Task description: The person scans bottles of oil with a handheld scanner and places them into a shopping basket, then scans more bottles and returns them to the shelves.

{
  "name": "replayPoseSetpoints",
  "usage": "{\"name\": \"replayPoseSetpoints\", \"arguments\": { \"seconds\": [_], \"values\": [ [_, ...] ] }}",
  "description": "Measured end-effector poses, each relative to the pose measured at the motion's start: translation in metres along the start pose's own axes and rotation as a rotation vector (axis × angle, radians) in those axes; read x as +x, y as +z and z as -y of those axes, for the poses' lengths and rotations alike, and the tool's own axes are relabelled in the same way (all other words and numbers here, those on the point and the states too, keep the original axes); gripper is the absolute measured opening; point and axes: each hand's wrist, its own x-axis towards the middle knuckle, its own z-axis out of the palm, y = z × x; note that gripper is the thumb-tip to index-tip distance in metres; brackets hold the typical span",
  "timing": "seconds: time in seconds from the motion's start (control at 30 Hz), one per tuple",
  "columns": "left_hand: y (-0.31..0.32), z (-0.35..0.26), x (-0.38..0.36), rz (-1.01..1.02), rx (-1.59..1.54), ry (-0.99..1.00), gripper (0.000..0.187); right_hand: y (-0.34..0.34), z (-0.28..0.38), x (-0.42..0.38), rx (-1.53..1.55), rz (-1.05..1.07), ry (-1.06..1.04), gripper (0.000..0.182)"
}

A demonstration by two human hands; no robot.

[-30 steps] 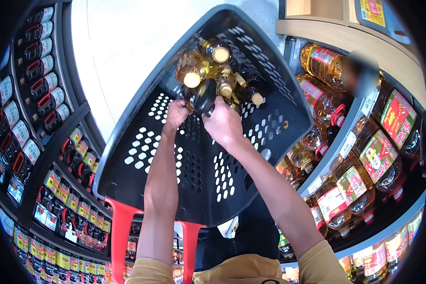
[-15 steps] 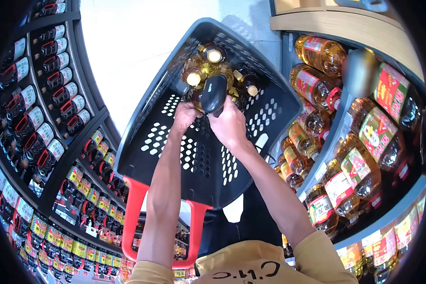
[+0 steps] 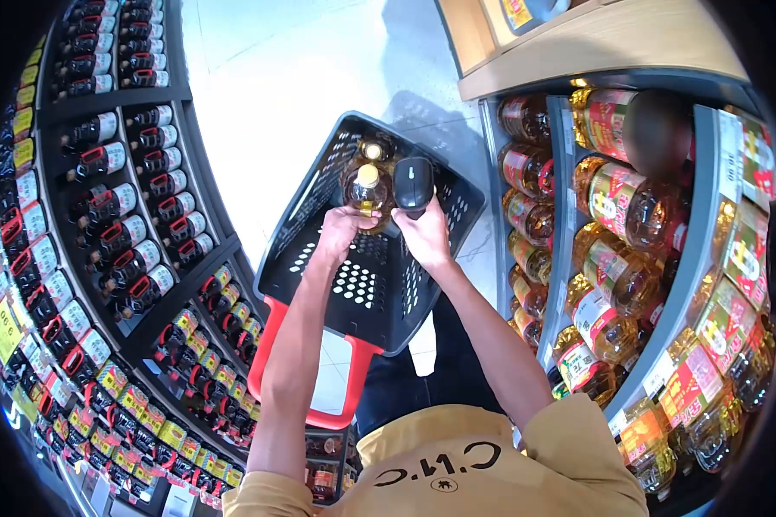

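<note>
My left hand [image 3: 346, 227] is closed on an amber bottle with a pale cap [image 3: 368, 177], raised over the black basket. In my right hand [image 3: 424, 231] is a black handheld scanner [image 3: 414, 183], its rounded head beside the bottle. Both hands are over the perforated black basket [image 3: 306, 250], which has a red handle [image 3: 353, 379]. Another capped bottle [image 3: 372, 152] shows behind the held one, at the far end of the basket. The lower part of the held bottle is partly hidden by my left hand.
Shelves of dark bottles with red handles [image 3: 103, 159] curve along the left. Shelves of large oil bottles [image 3: 616, 194] stand on the right, under a wooden ledge [image 3: 603, 43]. Pale floor [image 3: 276, 77] shows beyond the basket.
The basket appears smaller and lower in view. A bottle is now raised in my left hand, with the scanner beside it. More of both shelves shows.
</note>
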Motion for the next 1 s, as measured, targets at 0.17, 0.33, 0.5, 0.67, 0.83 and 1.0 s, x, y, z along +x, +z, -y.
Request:
{"name": "replayPoseSetpoints", "arguments": {
  "seconds": [0.17,0.33,0.5,0.67,0.83,1.0],
  "values": [
    [0.018,-0.064,-0.038,0.098,0.035,0.085,0.02,-0.005,0.017,0.002,0.382,0.038,-0.032,0.036],
    [0.043,-0.104,-0.095,0.166,0.024,0.194,0.019,-0.033,0.076,-0.028,0.644,0.132,-0.079,0.02],
    [0.065,-0.122,-0.169,0.219,-0.025,0.302,0.018,-0.061,0.118,-0.084,0.681,0.101,-0.227,0.015],
    [0.066,-0.112,-0.248,0.34,-0.034,0.382,0.017,-0.086,0.149,-0.171,0.614,0.075,-0.37,0.011],
    [0.063,-0.088,-0.337,0.444,-0.087,0.45,0.017,-0.096,0.156,-0.272,0.544,-0.062,-0.426,0.009],
    [0.061,-0.071,-0.412,0.548,-0.025,0.462,0.016,-0.101,0.156,-0.362,0.594,-0.177,-0.423,0.012]
  ]
}}
